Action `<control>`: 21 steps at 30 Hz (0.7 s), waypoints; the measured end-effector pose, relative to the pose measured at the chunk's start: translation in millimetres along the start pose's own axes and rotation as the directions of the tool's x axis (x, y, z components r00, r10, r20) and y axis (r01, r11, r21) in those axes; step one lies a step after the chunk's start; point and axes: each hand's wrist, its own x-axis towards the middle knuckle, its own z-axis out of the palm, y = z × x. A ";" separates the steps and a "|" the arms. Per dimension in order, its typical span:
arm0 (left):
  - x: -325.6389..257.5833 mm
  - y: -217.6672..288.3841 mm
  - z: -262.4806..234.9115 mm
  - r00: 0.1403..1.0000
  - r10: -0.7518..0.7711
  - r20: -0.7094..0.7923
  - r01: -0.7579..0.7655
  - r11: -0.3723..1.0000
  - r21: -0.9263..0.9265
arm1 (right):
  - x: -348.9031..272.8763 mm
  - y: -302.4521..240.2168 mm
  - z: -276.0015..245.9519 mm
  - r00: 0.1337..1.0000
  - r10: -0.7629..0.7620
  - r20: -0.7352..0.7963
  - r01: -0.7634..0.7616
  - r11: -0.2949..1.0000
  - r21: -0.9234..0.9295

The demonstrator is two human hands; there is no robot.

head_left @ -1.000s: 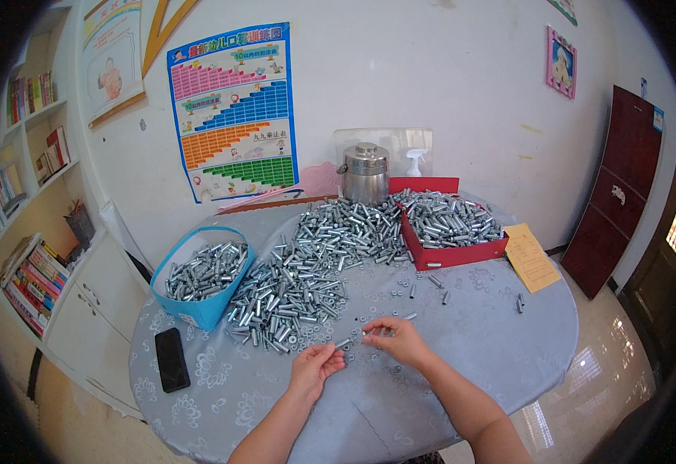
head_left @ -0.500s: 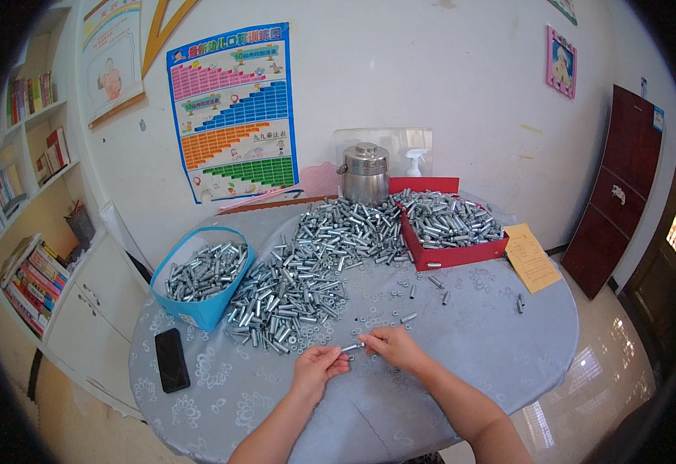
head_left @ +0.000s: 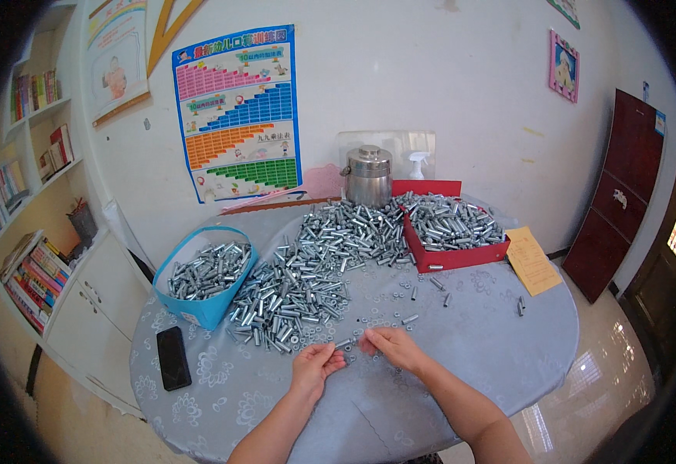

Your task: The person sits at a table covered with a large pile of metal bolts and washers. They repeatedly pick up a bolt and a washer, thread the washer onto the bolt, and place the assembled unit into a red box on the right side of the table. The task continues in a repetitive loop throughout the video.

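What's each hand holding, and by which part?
Left hand: a silver metal bolt, pinched at its left end. Right hand: fingertips blurred, cannot tell.

Both forearms (head_left: 280, 421) angled inward, left fingers (head_left: 337, 360) pinched, right fingers (head_left: 372, 339) bent close by

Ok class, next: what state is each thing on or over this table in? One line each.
Left hand: closed, pinching a metal bolt
Metal bolt: held, off to the fingertips' right
Right hand: near the bolt, fingers blurred, grip unclear
Loose metal parts: heaped and scattered
Blue basket: open-topped, holding metal parts
Red box: open-topped, heaped full
Phone: flat, screen dark
Steel canister: upright, lid on
Yellow paper: lying flat
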 end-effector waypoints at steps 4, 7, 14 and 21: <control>0.6 1.3 1.7 1.000 0.006 -0.026 -0.006 1.000 0.013 | -0.8 -7.8 -0.9 0.998 -0.067 -0.020 0.067 0.998 -0.003; 0.9 1.8 0.1 0.999 0.007 -0.035 -0.006 1.000 0.025 | 1.0 0.0 -2.6 0.998 0.031 0.056 -0.033 0.999 0.042; 0.5 3.7 -0.2 0.999 0.046 -0.006 -0.046 0.999 0.022 | 0.9 5.2 0.3 0.999 0.011 0.047 -0.016 0.994 0.110; 2.9 2.1 -3.4 0.996 0.076 -0.043 -0.075 0.997 0.008 | 6.1 0.9 -20.8 0.926 0.017 -0.376 0.072 0.972 0.223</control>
